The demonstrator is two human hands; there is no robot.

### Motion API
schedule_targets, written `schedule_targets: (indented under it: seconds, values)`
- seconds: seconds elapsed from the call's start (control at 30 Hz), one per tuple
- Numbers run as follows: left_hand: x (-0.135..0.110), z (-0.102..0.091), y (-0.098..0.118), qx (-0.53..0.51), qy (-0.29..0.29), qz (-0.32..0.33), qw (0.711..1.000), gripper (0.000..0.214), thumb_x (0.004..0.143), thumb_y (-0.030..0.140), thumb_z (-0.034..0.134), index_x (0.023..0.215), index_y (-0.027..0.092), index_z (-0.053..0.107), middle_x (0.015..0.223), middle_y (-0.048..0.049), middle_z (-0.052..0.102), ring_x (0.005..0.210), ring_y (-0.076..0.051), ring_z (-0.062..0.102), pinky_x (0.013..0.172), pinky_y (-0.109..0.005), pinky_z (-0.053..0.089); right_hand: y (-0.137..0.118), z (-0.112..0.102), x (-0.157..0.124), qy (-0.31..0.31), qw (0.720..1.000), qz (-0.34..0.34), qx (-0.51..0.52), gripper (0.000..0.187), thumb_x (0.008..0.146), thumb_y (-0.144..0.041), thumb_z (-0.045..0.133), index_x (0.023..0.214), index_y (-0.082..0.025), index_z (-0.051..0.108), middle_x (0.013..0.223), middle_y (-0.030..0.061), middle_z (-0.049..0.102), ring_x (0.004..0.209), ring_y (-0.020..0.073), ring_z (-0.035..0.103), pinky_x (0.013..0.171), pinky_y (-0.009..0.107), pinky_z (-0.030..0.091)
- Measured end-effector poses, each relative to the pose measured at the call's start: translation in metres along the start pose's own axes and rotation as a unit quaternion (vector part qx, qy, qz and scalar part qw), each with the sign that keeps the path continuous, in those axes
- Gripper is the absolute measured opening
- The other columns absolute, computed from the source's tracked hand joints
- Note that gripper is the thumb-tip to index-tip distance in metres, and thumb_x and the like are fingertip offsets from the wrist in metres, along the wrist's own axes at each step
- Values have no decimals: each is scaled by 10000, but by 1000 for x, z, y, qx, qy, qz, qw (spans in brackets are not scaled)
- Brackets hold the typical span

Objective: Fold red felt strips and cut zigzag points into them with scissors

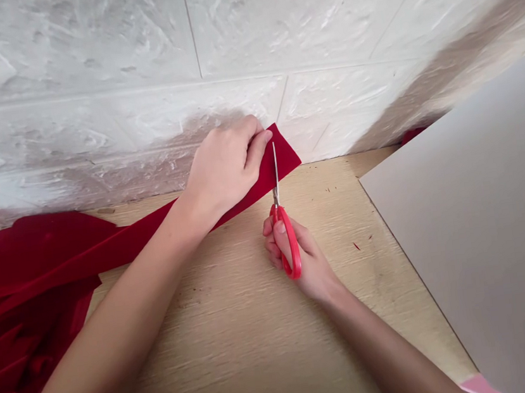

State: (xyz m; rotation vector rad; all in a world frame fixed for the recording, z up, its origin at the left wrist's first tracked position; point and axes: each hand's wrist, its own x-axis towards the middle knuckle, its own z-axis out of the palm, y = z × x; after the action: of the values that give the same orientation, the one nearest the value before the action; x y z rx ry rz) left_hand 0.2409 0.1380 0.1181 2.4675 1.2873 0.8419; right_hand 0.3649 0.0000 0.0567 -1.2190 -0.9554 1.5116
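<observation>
A long strip of dark red fabric [252,191] runs from the left toward the wall, its free end lifted off the table. Close to that end, my left hand [227,162] pinches the strip between thumb and fingers. My right hand [298,252] is wrapped round a pair of red-handled scissors [291,247]. The blades point away from me and lie across the strip, just right of my left thumb. One blade shows over the cloth; whether the other is beneath it is hidden.
A heap of the same red fabric [23,315] lies at the left. A large white board [485,214] covers the right side. Behind the wooden table [240,327] rises a textured white wall [119,42]. Small red scraps [357,246] dot the wood, and something pink [480,385] shows bottom right.
</observation>
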Motion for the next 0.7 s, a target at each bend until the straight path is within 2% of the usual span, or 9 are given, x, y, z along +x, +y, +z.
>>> schedule_targets:
  seconds: [0.13, 0.37, 0.53, 0.7]
  values:
    - [-1, 0, -2, -14, 14, 6, 1000, 360, 1039, 439, 382, 871, 218, 611, 664, -32, 587, 629, -178, 527, 619, -315, 362, 0, 1, 0, -1, 1000, -6, -10, 460, 919, -686, 555, 847, -235, 502, 617, -75, 393, 503, 89, 318, 471, 261, 267]
    - [1, -1, -1, -9, 5, -3, 1000, 350, 1038, 421, 395, 819, 213, 571, 651, -22, 554, 581, -163, 494, 615, -321, 364, 0, 1, 1, 4, 1000, -7, -17, 464, 915, -691, 558, 837, -236, 504, 603, -78, 376, 496, 89, 300, 469, 260, 267]
    - [0, 0, 3, -9, -6, 2, 1000, 321, 1040, 389, 395, 846, 212, 581, 688, -25, 586, 603, -165, 515, 622, -315, 370, -2, 2, 2, 6, 1000, 9, 7, 498, 875, -722, 589, 841, -233, 499, 616, -77, 372, 502, 85, 295, 465, 255, 250]
    - [-1, 1, 3, -14, -6, 1, 1000, 326, 1037, 401, 394, 869, 220, 606, 670, -24, 596, 610, -176, 529, 625, -317, 373, -1, 1, 2, 10, 1000, 0, 11, 474, 901, -697, 573, 833, -235, 490, 618, -74, 384, 509, 86, 304, 475, 254, 253]
